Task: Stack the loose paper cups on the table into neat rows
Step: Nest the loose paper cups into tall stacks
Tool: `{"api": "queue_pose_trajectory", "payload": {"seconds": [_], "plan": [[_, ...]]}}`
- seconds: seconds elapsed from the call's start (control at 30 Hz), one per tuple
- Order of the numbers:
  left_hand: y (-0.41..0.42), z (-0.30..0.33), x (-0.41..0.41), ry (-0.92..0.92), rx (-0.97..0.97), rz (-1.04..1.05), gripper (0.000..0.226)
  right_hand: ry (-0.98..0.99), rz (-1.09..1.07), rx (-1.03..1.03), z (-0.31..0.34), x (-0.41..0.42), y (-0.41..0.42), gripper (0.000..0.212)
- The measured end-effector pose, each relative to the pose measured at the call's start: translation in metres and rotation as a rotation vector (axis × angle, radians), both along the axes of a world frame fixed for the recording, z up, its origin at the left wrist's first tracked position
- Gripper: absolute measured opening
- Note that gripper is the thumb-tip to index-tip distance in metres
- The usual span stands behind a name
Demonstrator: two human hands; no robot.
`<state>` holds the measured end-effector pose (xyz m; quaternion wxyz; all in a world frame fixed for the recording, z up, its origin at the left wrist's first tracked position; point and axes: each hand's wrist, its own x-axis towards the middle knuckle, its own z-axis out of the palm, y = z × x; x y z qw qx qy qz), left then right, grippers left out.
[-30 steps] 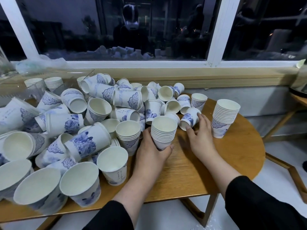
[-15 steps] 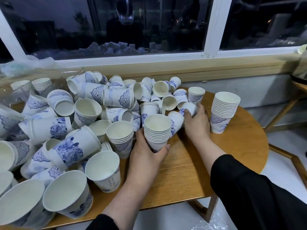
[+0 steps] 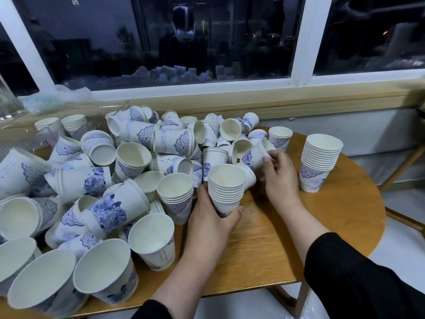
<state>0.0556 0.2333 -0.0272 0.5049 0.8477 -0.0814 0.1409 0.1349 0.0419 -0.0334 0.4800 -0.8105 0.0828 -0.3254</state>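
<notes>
Paper, white with blue prints, covers most of the bench (image 3: 322, 226): loose cups (image 3: 128, 171) lie heaped across the left and centre of the frame, some upright, many tipped on their sides. I have my left hand (image 3: 213, 217) wrapped round the base of a short stack (image 3: 226, 187) at centre frame, thumb on the near side, fingers behind, the mouth tilted slightly up towards me. My right hand (image 3: 279, 178) is just right of it, fingers curled round a single cup (image 3: 257, 155) that lies tilted at the edge of the heap, its rim turned up and to the right. A finished stack (image 3: 318, 166) stands upright at the right of the frame, well apart from the heap.

As I judge it, the step is to lift that single cup free and nest it into the stack I hold. To do it well I would turn it base down first, line its base up over the open mouth, and drop it straight in, not at a slant, so the rims sit even. The neighbours touch it, so a slow lift should keep the heap from sliding.

Both forearms reach in from the bottom of the frame, black sleeves pushed back, wrists bent slightly inward.
</notes>
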Motion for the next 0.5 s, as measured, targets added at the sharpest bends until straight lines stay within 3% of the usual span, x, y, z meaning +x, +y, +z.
{"api": "queue_pose_trajectory", "payload": {"seconds": [0.2, 0.37, 0.5], "plan": [[0.001, -0.001, 0.001, -0.004, 0.023, 0.005, 0.074, -0.250, 0.064, -0.015, 0.012, -0.019, 0.009, 0.013], [0.001, 0.000, -0.001, -0.008, 0.017, -0.014, 0.072, -0.408, 0.061, 0.048, 0.061, -0.040, 0.019, 0.013], [0.001, 0.000, 0.000, -0.021, 0.005, 0.008, 0.069, -0.479, 0.269, -0.054, 0.104, -0.066, 0.035, 0.015]]}}
